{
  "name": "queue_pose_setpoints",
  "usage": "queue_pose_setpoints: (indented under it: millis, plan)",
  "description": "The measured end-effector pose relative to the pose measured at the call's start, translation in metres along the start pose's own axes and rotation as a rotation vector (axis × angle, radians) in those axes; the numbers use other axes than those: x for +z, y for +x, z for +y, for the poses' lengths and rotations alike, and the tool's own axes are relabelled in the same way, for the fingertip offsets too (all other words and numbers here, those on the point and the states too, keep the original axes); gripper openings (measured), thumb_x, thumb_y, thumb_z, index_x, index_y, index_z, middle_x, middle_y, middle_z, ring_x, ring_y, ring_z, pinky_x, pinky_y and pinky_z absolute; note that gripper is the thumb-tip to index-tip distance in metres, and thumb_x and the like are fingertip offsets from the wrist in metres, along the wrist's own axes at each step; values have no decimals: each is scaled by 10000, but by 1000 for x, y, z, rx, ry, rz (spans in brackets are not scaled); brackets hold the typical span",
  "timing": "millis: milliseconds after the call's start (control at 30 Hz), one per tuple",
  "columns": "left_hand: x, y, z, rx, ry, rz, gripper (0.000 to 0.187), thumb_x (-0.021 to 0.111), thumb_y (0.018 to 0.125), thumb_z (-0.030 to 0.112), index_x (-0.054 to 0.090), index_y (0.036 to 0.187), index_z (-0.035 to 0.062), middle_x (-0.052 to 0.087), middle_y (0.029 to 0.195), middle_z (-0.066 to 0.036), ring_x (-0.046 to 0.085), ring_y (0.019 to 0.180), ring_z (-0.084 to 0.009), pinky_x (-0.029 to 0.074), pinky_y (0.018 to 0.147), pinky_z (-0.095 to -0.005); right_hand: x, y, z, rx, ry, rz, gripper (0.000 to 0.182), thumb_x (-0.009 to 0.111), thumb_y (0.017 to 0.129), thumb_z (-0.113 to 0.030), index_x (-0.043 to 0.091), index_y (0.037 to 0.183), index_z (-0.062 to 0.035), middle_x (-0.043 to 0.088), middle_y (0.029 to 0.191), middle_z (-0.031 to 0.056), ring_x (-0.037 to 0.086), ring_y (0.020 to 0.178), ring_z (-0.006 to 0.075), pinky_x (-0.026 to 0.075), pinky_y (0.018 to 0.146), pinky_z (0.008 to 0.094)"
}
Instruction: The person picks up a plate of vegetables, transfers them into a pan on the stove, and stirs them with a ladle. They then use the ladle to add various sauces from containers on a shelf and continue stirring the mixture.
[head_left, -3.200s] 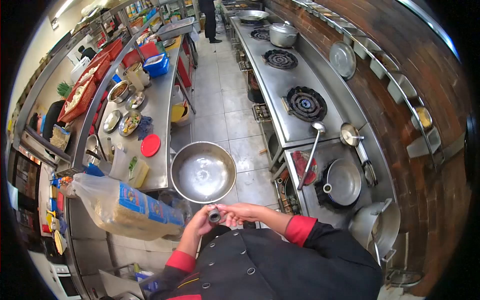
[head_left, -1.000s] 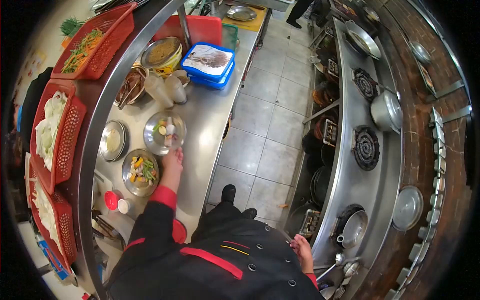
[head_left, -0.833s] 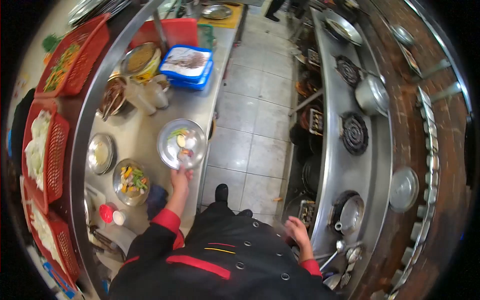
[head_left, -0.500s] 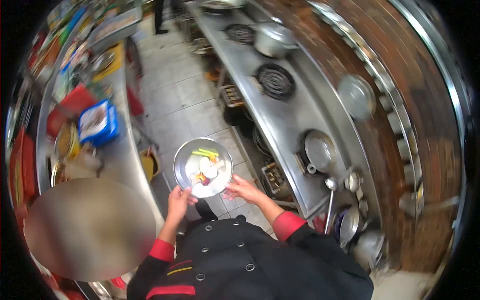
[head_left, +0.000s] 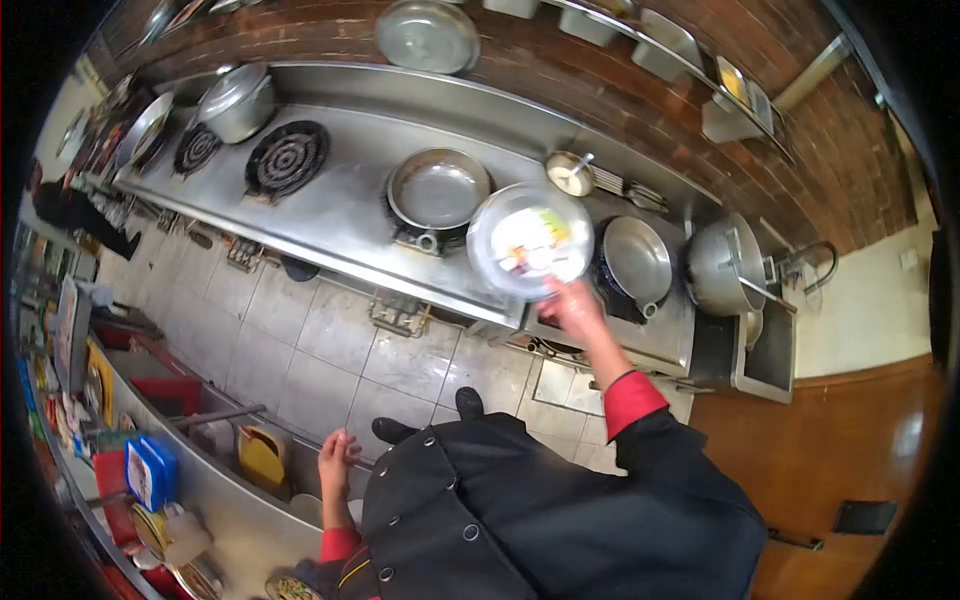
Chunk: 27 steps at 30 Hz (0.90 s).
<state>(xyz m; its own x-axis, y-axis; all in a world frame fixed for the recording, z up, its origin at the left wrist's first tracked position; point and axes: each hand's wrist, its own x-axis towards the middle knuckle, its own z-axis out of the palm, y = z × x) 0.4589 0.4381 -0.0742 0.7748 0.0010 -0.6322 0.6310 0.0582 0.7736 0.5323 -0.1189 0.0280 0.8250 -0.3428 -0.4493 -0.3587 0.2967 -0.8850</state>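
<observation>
My right hand (head_left: 574, 310) grips the near rim of a round metal bowl (head_left: 487, 262), holding it out over the stove's front edge. Motion blurs the bowl; white, green, orange and dark red pieces of food (head_left: 540, 240) lie inside, too smeared to name. One frying pan (head_left: 438, 188) sits on a burner left of the bowl, another pan (head_left: 637, 258) on a burner just to its right. Low at my left side, my left hand (head_left: 338, 460) is away from the bowl, its fingers loosely bent and apart with nothing in them.
A lidded pot (head_left: 237, 103) stands at the stove's far left, near a bare burner (head_left: 287, 160). Right of the pans is a large pot (head_left: 722, 265) with a ladle handle. Behind stands a small pan of white stuff (head_left: 570, 174). A steel counter (head_left: 215, 440) runs along my left.
My body and view have turned right to face the stove. My left hand has let go of the bowl, and my right hand alone has carried it over to the stove.
</observation>
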Motion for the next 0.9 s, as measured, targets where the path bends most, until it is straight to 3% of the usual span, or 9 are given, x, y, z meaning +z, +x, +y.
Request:
queue_pose_setpoints:
  millis: [100, 167, 233, 267, 367, 400, 567, 833, 900]
  plan:
    - [1, 7, -42, -48, 62, -43, 362, 629, 953, 325, 593, 1188, 51, 659, 989, -76, 623, 739, -136, 469, 562, -247, -127, 14, -30, -336, -162, 409, 289, 551, 952, -200, 618, 1003, 76, 679, 694, 127, 631, 521, 160, 476, 441, 281]
    - [0, 8, -53, -68, 143, -33, 304, 621, 959, 268, 593, 1175, 56, 659, 939, -61, 602, 699, -120, 469, 541, -255, -200, 21, -37, -356, -258, 637, 297, 523, 946, -197, 585, 1074, 64, 674, 679, 127, 635, 509, 185, 482, 438, 315]
    - [0, 9, -59, -54, 208, 5, 244, 605, 963, 217, 596, 1153, 64, 655, 890, -48, 583, 667, -109, 470, 529, -258, -247, 29, -30, -385, -380, 948, 330, 519, 927, -197, 550, 1155, 39, 681, 720, 160, 661, 538, 231, 520, 512, 365]
    - [-1, 9, -59, -50, 217, 5, 244, 605, 963, 217, 596, 1153, 64, 655, 890, -48, 583, 667, -109, 470, 529, -258, -268, 38, -20, -412, -452, 1069, 347, 512, 914, -204, 540, 1176, 22, 688, 829, 242, 690, 669, 356, 540, 664, 456]
    - [0, 8, -46, -95, 137, 38, 233, 601, 961, 217, 601, 1147, 76, 655, 856, -27, 587, 671, -105, 475, 535, -262, -318, 59, 19, -143, -1065, 1117, 398, 508, 921, -191, 486, 1245, 39, 662, 996, 296, 669, 836, 440, 535, 745, 518]
    - [1, 7, -41, -88, 184, 80, 236, 601, 960, 222, 601, 1148, 79, 654, 855, -17, 589, 671, -104, 476, 536, -263, -309, 48, 14, -184, -894, 1114, 452, 501, 921, -222, 468, 1307, 9, 629, 1058, 330, 604, 986, 498, 467, 879, 561]
    - [9, 0, -27, -47, 233, 123, 222, 612, 957, 257, 615, 1117, 102, 651, 855, 4, 607, 682, -99, 463, 529, -254, -305, 32, -5, -136, -917, 1093, 449, 489, 937, -203, 447, 1343, -19, 644, 1045, 312, 604, 1009, 486, 468, 890, 541]
    - [19, 10, -48, -47, 238, 104, 216, 615, 956, 262, 609, 1112, 113, 656, 853, -3, 617, 666, -102, 454, 515, -255, -314, 18, 16, -593, -901, 1144, 425, 471, 954, -150, 438, 1356, -18, 656, 1024, 285, 615, 941, 481, 464, 825, 544]
    - [22, 9, -51, -44, 255, 115, 209, 616, 955, 257, 610, 1108, 115, 658, 848, -7, 620, 666, -102, 455, 517, -256, -327, 7, 27, -373, -991, 1053, 426, 473, 958, -155, 438, 1360, -21, 653, 1038, 283, 614, 939, 481, 464, 816, 543]
